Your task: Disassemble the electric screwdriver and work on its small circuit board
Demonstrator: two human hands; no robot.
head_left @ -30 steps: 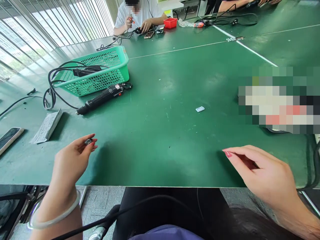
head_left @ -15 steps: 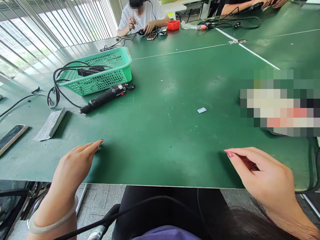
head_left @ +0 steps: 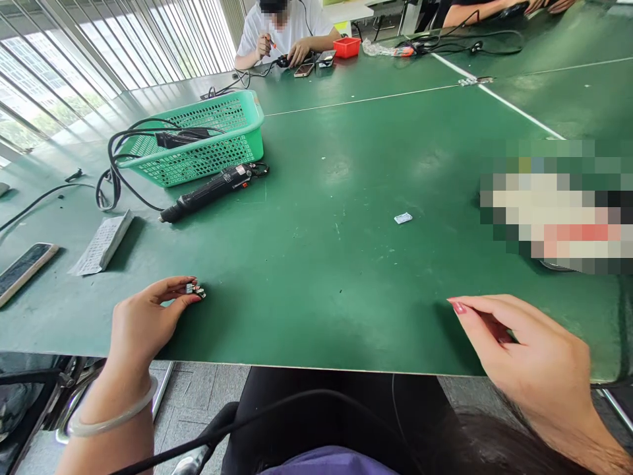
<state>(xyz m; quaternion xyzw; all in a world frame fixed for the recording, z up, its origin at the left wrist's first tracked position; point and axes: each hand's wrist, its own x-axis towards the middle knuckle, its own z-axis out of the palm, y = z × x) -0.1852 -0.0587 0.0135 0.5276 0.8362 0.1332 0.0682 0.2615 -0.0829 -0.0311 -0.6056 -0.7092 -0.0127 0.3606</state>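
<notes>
My left hand [head_left: 146, 316] is near the table's front edge, closed in a pinch between thumb and fingers. At its fingertips shows a small silvery metal part [head_left: 195, 289], with some pale bits; its exact kind is too small to tell. My right hand [head_left: 531, 346] is over the table's front right, thumb and index fingertips pressed together. Anything between those fingertips is hidden. To the left of my left hand lie a folded printed paper packet [head_left: 105, 244] and a phone [head_left: 24, 272].
A black electric screwdriver [head_left: 212, 191] lies before a green basket [head_left: 198, 148] holding cables and a black device. A small white label [head_left: 403, 218] is on the green table [head_left: 316, 316]. Blurred items [head_left: 558, 211] stand right. A co-worker [head_left: 287, 36] sits opposite, near a red box [head_left: 347, 47].
My left hand has turned, so its thumb and the small metal part now show at the fingertips. My right hand keeps its pinch. The view has shifted slightly.
</notes>
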